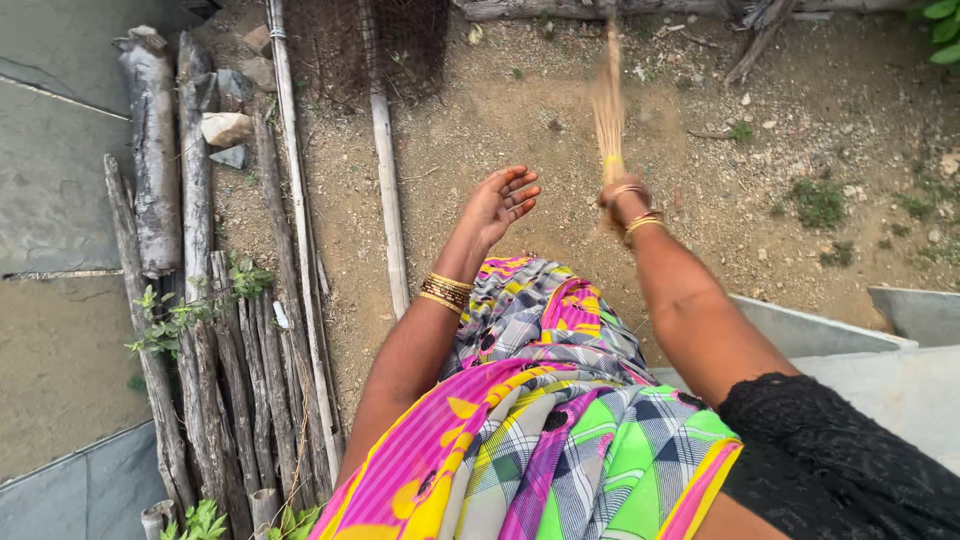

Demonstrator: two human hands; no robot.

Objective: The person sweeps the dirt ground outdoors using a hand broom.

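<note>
**Inspector:** Describe the item in hand.

**Observer:** A broom (608, 100) of pale straw-coloured stalks, bound with a yellow band just above the grip. It runs up and away from the person over the bare dirt ground (800, 110), and its upper length is blurred.

**Inspector:** Hands?

**Observer:** The right hand (622, 200) is closed around the bound end of the broom, with gold bangles at the wrist. The left hand (497, 205) is empty, fingers spread wide, palm turned up, held just left of the broom without touching it. It also carries gold bangles at the wrist.

**Inspector:** Packages, labels, signs?

**Observer:** I can make out only a small pale scrap lying among the weathered logs (215, 350) at the left; its kind cannot be told.

**Inspector:** Containers?

**Observer:** A dark wire-mesh cage or basket (365, 45) stands at the top, near the logs. Its contents cannot be told.

**Inspector:** Surroundings?

**Observer:** A long pale pole (388, 190) lies on the dirt beside the logs. Grey stone slabs (45, 190) sit at far left, and more at lower right. A bright pink, yellow and green checked cloth (540, 420) drapes the person's front.
</note>
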